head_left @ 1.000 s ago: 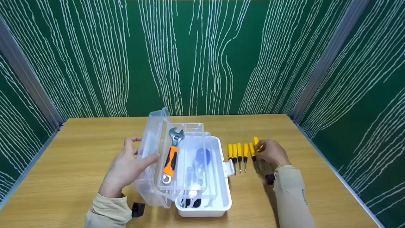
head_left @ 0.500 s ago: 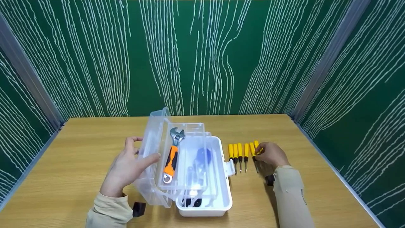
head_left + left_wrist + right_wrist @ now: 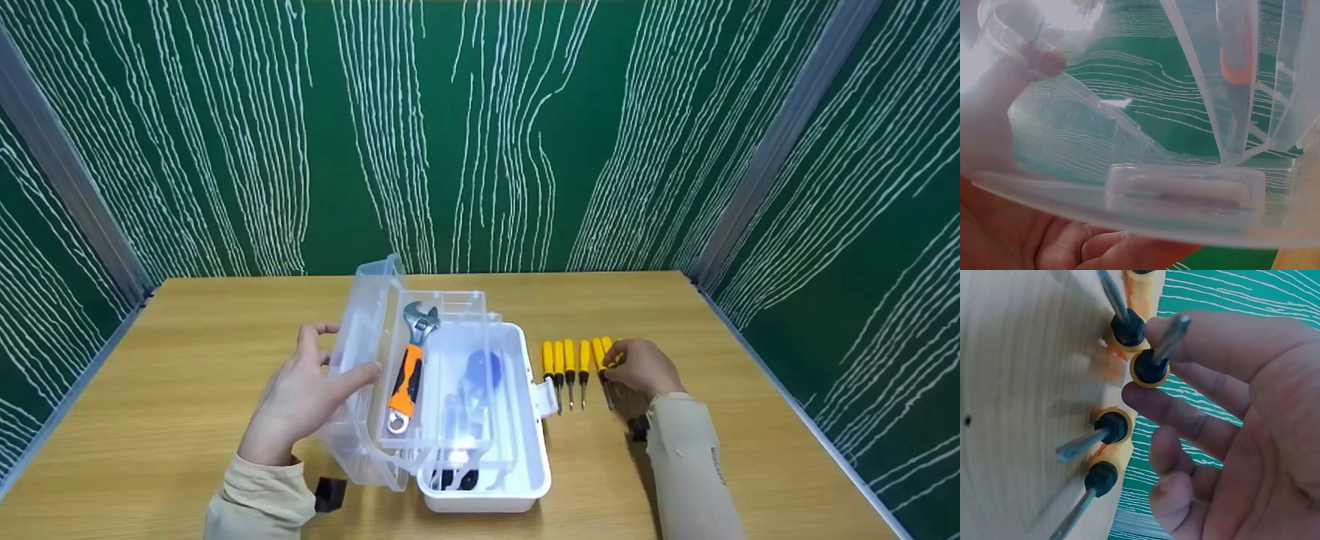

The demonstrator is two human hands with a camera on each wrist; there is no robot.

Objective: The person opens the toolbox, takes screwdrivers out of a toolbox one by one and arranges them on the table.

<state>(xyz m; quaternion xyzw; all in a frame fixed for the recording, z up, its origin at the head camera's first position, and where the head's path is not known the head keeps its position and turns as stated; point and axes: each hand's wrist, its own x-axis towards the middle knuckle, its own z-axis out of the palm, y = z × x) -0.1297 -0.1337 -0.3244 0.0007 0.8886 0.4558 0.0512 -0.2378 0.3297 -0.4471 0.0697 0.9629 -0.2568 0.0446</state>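
My left hand grips the clear lid of a white toolbox, thumb on its inner side and fingers behind. In the left wrist view the lid's clear wall lies between thumb and fingers. An adjustable wrench with an orange and black handle lies in the clear inner tray. My right hand pinches a yellow-handled screwdriver at the right end of a row of similar screwdrivers. In the right wrist view, its handle sits close beside a neighbouring screwdriver.
A blue item and black-handled tools lie inside the toolbox, partly seen through the clear tray. The box's white latch sticks out toward the screwdrivers. Green panels with white wavy lines enclose the wooden table.
The pinched screwdriver's handle has come slightly nearer and left, level with the others in the row. My right hand has shifted a little with it. The left hand keeps its place on the lid.
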